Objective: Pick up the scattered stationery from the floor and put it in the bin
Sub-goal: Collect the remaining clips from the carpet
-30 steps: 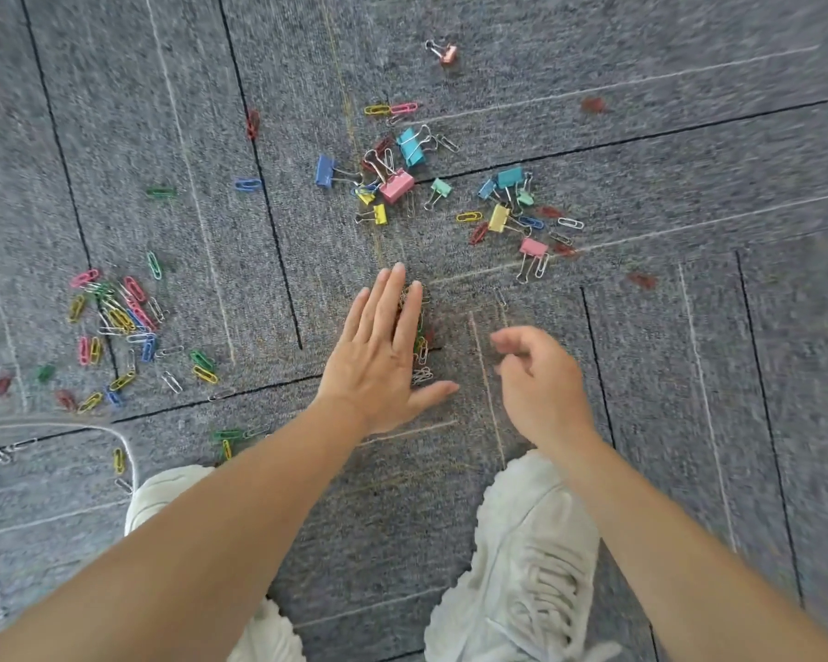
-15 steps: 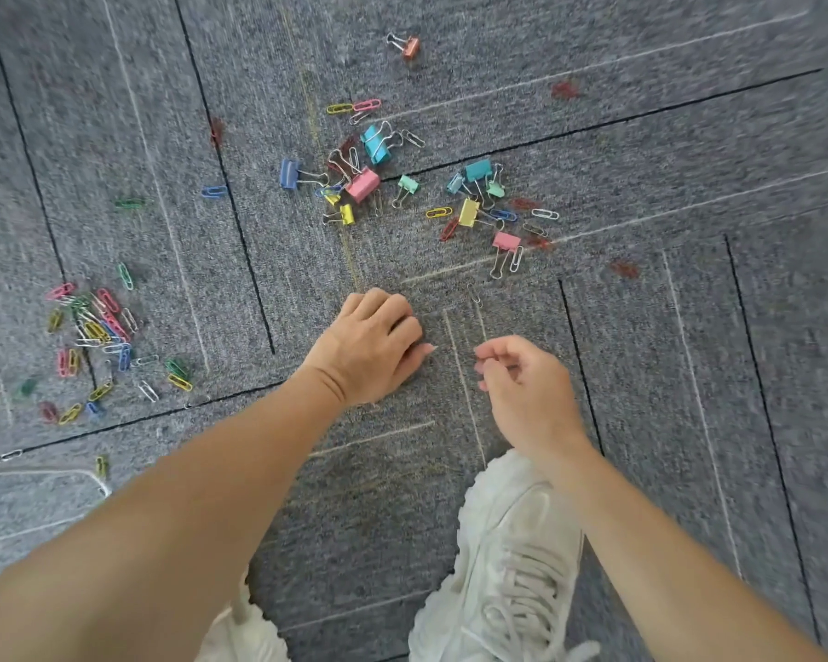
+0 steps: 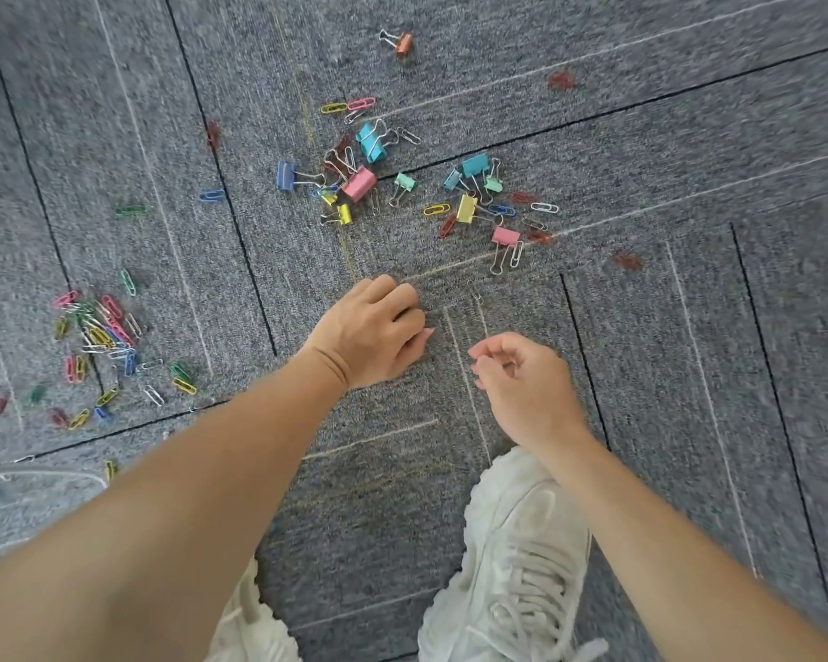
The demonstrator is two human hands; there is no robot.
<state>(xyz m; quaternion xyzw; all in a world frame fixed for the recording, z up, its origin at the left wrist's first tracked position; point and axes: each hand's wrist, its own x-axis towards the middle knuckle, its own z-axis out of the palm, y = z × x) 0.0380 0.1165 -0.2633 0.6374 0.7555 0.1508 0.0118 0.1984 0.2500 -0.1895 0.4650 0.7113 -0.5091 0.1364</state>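
Observation:
Coloured binder clips lie scattered on the grey carpet ahead, among them a pink one, a teal one and an orange one farther off. A pile of coloured paper clips lies to the left. My left hand rests knuckles-up on the carpet, its fingers curled round a bunch of paper clips that are hidden inside it. My right hand hovers beside it, fingers loosely curled, with nothing seen in it. A single paper clip lies just beyond both hands.
My white shoes stand on the carpet below the hands. A thin white curved edge shows at the far left; I cannot tell what it belongs to. Loose clips lie around it.
My left hand lay flat over some paper clips, then curled its fingers round them and stayed closed. The view drifted slightly. My right hand stayed loosely curled.

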